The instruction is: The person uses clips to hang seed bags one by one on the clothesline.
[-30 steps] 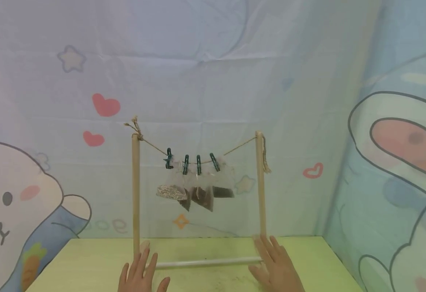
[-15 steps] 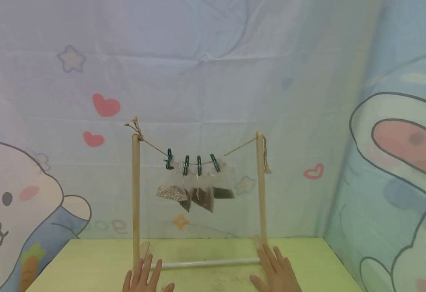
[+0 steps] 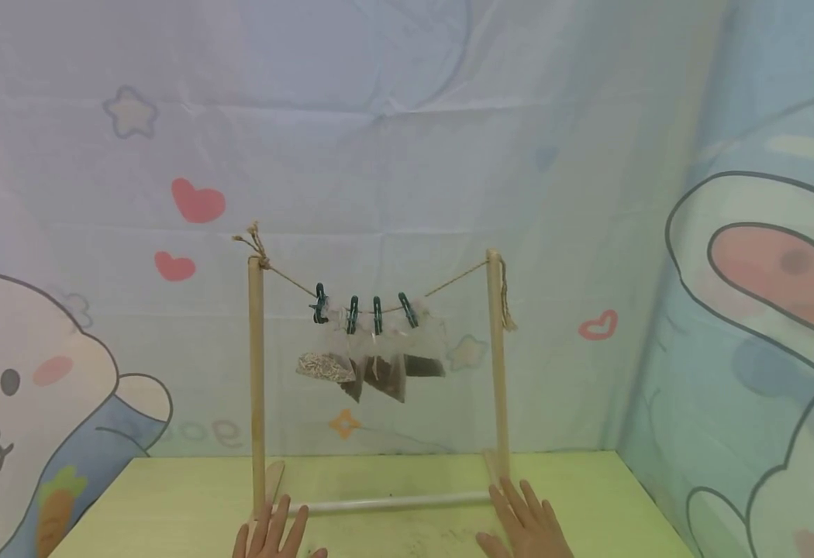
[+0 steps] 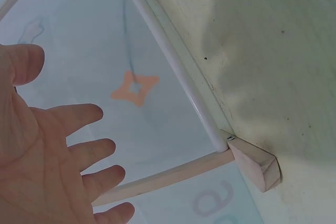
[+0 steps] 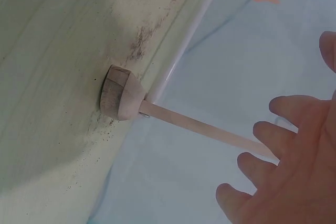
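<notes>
A wooden frame with two upright posts stands on the table, its left post [image 3: 256, 380] and right post [image 3: 498, 364] joined low down by a white rod [image 3: 386, 504]. Twine [image 3: 457, 279] sags between the post tops. Several dark green clips [image 3: 353, 315] hang small clear bags from it, one with pale flaky bits [image 3: 325, 367], others with dark contents [image 3: 388, 378]. My left hand [image 3: 270, 536] is near the foot of the left post, fingers spread and holding nothing. Likewise my right hand [image 3: 529, 528] is spread near the right post's foot, with nothing in it.
Wooden feet, the left one [image 4: 256, 165] and the right one [image 5: 121, 94], support the posts on the pale yellow-green table [image 3: 574, 488]. Dark specks and smudges mark the tabletop. Printed cartoon cloth [image 3: 553, 232] hangs behind and along the right side.
Both hands have drawn back slightly toward the bottom of the head view, uncovering more of the posts' feet. The frame and hanging bags stay in place.
</notes>
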Demonstrator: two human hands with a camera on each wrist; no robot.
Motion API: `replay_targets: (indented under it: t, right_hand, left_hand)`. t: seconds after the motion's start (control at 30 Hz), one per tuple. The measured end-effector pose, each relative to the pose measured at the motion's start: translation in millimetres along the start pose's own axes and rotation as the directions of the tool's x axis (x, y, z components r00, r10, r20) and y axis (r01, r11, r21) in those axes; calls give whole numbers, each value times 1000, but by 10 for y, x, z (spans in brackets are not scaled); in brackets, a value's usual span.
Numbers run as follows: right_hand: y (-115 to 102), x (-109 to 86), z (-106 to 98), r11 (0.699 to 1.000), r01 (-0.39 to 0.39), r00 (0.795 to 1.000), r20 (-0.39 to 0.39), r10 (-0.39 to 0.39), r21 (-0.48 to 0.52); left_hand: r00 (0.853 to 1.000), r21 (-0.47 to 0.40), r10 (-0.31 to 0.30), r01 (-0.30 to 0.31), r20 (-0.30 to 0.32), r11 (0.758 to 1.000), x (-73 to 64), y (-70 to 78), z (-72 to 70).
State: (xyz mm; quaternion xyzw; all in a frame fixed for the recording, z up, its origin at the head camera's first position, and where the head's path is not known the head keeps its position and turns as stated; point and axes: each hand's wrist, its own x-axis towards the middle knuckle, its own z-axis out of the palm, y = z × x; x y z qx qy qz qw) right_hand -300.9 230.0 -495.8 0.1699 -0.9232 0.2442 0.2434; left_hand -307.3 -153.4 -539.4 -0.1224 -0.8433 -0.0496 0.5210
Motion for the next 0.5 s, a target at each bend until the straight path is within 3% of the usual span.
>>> replay_targets:
  t: [0.2, 0.5]
  right_hand:
    - [-2, 1, 14, 1000, -18, 1000, 17, 18, 1]
    - [-21, 7, -6, 999, -30, 999, 34, 29, 23]
  left_hand:
    - [995, -21, -27, 30, 100, 999, -6, -2, -57]
    - [997, -10, -12, 13, 75, 1000, -15, -6, -22]
